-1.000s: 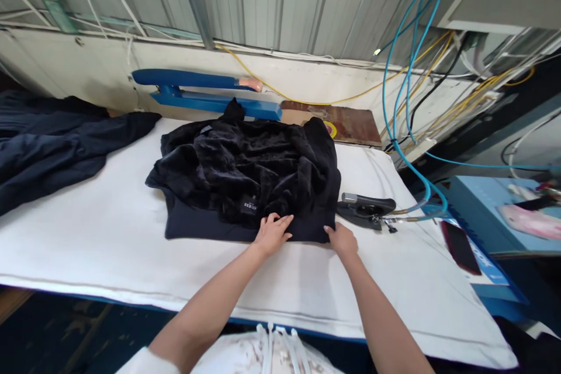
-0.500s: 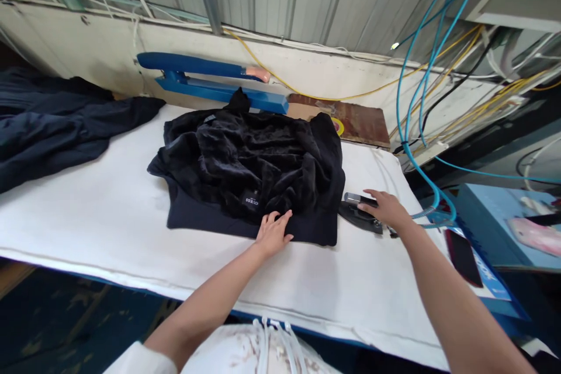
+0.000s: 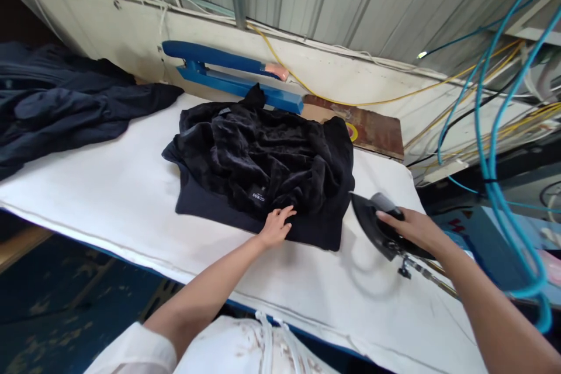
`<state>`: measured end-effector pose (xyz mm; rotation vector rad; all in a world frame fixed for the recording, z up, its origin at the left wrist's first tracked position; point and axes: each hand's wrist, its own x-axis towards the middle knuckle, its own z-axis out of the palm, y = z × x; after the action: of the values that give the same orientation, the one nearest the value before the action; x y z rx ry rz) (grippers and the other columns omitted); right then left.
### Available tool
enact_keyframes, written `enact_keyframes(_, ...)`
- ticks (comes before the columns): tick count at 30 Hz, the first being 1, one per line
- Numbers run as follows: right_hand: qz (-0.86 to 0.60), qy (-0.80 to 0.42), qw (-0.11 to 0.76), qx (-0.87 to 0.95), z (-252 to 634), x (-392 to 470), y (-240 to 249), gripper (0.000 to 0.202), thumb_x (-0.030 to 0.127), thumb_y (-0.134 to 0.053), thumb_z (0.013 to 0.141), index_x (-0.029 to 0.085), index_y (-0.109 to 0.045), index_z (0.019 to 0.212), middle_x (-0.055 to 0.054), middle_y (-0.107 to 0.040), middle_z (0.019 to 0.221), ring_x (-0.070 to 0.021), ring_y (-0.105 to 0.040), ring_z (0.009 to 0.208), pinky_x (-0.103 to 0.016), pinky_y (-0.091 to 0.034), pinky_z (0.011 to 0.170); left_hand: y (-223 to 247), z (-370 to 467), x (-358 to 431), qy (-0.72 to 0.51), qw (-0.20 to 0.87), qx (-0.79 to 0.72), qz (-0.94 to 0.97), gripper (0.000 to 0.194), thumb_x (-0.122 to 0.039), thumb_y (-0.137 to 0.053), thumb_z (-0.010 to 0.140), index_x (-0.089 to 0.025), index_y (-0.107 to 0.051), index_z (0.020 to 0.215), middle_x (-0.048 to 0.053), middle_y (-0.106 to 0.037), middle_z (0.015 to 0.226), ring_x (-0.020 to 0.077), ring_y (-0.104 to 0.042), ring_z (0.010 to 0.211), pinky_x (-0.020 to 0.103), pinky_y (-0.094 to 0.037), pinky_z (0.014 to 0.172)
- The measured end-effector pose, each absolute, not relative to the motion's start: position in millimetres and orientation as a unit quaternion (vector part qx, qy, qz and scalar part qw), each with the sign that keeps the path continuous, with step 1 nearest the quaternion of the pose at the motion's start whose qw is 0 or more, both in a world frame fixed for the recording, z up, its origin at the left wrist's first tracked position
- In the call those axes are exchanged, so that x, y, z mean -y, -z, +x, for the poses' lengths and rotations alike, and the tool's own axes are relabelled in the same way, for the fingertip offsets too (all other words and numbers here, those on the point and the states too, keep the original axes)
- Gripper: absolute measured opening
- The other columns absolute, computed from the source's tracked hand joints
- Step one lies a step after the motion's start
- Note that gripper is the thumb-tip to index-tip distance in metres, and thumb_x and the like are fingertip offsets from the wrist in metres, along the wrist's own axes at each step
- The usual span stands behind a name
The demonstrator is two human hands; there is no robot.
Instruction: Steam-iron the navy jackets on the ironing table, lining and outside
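A black plush-lined garment [image 3: 272,158] lies spread on the white padded table [image 3: 131,187], its flat dark hem towards me and a small GUESS label showing inside. My left hand [image 3: 276,227] rests on that front hem, fingers spread. To the right, my right hand [image 3: 414,228] is closed around the handle of a black steam iron [image 3: 377,225]. The iron is raised off the table and tilted, its tip near the garment's right edge but apart from it. A metal fitting and hose run from its rear.
Dark clothing [image 3: 65,105] lies at the left. Behind the garment stand a blue sleeve board [image 3: 236,85] and a brown board [image 3: 377,131] with a yellow tape roll [image 3: 352,132]. Blue hoses [image 3: 491,187] hang at the right, beside a light-blue box [image 3: 495,239].
My right hand has closed on the iron's handle and lifted it from the table. My left hand remains on the hem. The whole view has shifted slightly.
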<state>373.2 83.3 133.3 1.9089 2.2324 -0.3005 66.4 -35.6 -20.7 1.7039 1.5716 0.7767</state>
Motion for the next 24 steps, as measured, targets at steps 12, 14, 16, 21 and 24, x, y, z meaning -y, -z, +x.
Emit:
enact_keyframes(12,0.501,0.137,0.213,-0.828,241,-44,-73,0.065,0.075,-0.036,0.065,0.019,-0.061,0.086,-0.011,-0.064,0.090,-0.0255,-0.059,0.083,-0.029,-0.039,0.063,17,42,29,-0.564,0.452,-0.513,0.462,0.027,-0.021,-0.036,0.083,-0.018,-0.044,0.109,0.008,-0.059,0.106,0.0131,-0.057,0.094,0.034,-0.041,0.089)
enact_keyframes(14,0.515,0.142,0.220,-0.816,247,-48,-70,0.067,0.075,-0.035,0.064,0.018,-0.061,0.086,-0.012,-0.064,0.090,-0.0264,-0.059,0.083,-0.030,-0.040,0.062,12,39,29,-0.587,0.443,-0.502,0.455,0.026,-0.021,-0.037,0.083,-0.017,-0.045,0.107,0.008,-0.059,0.104,0.0136,-0.057,0.094,0.034,-0.043,0.087)
enact_keyframes(16,0.534,0.142,0.228,-0.802,254,-52,-70,0.068,0.076,-0.036,0.063,0.018,-0.061,0.086,-0.013,-0.064,0.090,-0.0274,-0.059,0.082,-0.031,-0.040,0.061,8,35,30,-0.599,0.430,-0.499,0.456,0.023,-0.020,-0.037,0.082,-0.017,-0.046,0.104,0.007,-0.060,0.100,0.0128,-0.057,0.093,0.032,-0.044,0.085)
enact_keyframes(21,0.563,0.139,0.241,-0.779,268,-53,-72,0.066,0.076,-0.037,0.062,0.018,-0.062,0.084,-0.012,-0.063,0.092,-0.0283,-0.058,0.084,-0.032,-0.040,0.063,2,24,33,-0.596,0.382,-0.525,0.473,0.020,-0.011,-0.038,0.078,-0.017,-0.050,0.092,0.003,-0.060,0.087,0.0097,-0.057,0.083,0.026,-0.046,0.079)
enact_keyframes(24,0.576,0.147,0.245,-0.766,274,-51,-72,0.063,0.075,-0.038,0.062,0.019,-0.061,0.083,-0.012,-0.063,0.093,-0.0282,-0.058,0.085,-0.032,-0.041,0.063,4,18,36,-0.595,0.352,-0.534,0.487,0.020,-0.007,-0.038,0.074,-0.017,-0.052,0.084,0.001,-0.058,0.079,0.0088,-0.055,0.076,0.025,-0.045,0.075)
